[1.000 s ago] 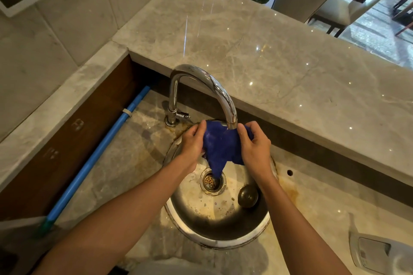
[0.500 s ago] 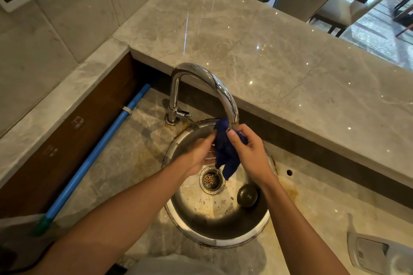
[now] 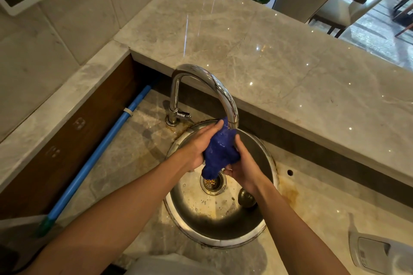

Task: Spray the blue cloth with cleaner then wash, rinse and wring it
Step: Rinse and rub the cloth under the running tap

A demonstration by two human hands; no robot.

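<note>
The wet blue cloth is bunched into a wad under the spout of the chrome faucet, over the round steel sink. My left hand presses its straight fingers flat against the cloth's left side. My right hand holds the cloth from the right and below, thumb up and fingers curled under it. The cloth's lower tip hangs just above the drain. I cannot make out a water stream.
A dark sink plug lies in the basin right of the drain. A blue pole leans along the left ledge. A white plastic object lies at the lower right. A raised marble counter runs behind the faucet.
The cloth hung spread between both hands; now it is gathered into a wad. My left hand has come against it with flat fingers, and my right hand has dropped lower.
</note>
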